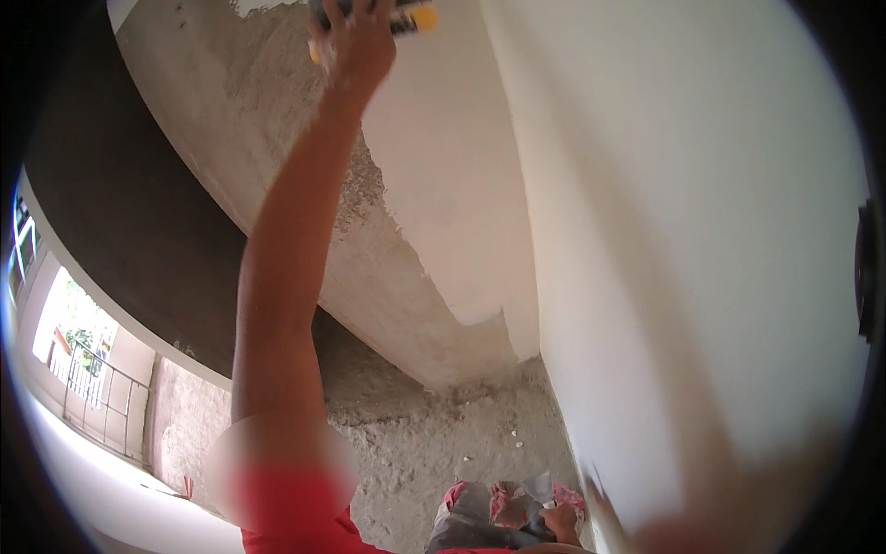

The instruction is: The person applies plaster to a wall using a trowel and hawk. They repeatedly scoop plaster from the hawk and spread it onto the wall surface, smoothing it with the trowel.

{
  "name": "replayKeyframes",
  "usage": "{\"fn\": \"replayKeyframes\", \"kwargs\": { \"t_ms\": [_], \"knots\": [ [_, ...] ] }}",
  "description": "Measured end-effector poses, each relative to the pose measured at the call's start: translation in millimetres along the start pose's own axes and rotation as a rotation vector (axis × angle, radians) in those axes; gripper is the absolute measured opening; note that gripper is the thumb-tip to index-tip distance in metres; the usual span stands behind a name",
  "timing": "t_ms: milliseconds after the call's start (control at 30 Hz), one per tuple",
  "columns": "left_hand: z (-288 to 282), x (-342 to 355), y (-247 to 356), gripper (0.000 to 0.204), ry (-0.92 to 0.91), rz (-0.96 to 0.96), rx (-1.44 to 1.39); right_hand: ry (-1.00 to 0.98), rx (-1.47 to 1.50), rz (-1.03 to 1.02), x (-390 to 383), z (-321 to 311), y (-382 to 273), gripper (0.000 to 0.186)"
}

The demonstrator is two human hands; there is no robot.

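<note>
My left hand [355,46] is raised to the top of the view, fingers wrapped round a dark tool with yellow parts [406,23], partly cropped and blurred. It is against a sloping overhead surface [212,92], which has rough grey plaster beside a smooth pale coating [438,175] with a ragged edge. Low at the bottom, beside my legs [461,526], my right hand [558,522] grips a putty knife with a pale blade [538,485].
A smooth white wall [701,185] fills the right side. The rough grey floor [397,443] lies below. At the left are a dark band [138,212] with a curved pale edge, a bright opening with a metal railing [111,397] and a white ledge [120,499].
</note>
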State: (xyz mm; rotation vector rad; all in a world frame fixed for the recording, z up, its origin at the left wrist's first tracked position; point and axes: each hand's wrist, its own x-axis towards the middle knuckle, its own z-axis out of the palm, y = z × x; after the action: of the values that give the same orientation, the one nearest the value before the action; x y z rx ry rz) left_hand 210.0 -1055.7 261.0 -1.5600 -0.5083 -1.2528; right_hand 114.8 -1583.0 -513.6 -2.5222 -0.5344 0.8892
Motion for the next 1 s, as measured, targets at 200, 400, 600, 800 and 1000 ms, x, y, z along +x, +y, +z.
{"fn": "replayKeyframes", "kwargs": {
  "t_ms": [200,400,600,800,1000],
  "knots": [
    [-19.2,68.9,9.7,0.059,-0.327,-0.168,-0.084,0.012,0.031,0.019,-34.8,-21.1,-3.9,0.053],
    [36.6,-14.5,5.2,0.06,-0.23,-0.062,-0.139,0.009,0.032,-0.078,-15.3,4.3,17.7,0.049],
    [-2.0,-216.8,146.3,0.073,-0.294,-0.097,-0.112,0.04,0.0,-0.111,-14.2,14.4,49.5,0.045],
    [-42.7,-378.5,180.0,0.061,-0.566,-0.036,-0.313,0.055,-0.015,-0.133,-14.6,-1.0,47.0,0.045],
    [-56.5,-218.8,130.3,0.064,-0.449,0.002,-0.331,-0.042,0.107,0.031,-19.0,-24.3,15.9,0.049]
  ]
}}
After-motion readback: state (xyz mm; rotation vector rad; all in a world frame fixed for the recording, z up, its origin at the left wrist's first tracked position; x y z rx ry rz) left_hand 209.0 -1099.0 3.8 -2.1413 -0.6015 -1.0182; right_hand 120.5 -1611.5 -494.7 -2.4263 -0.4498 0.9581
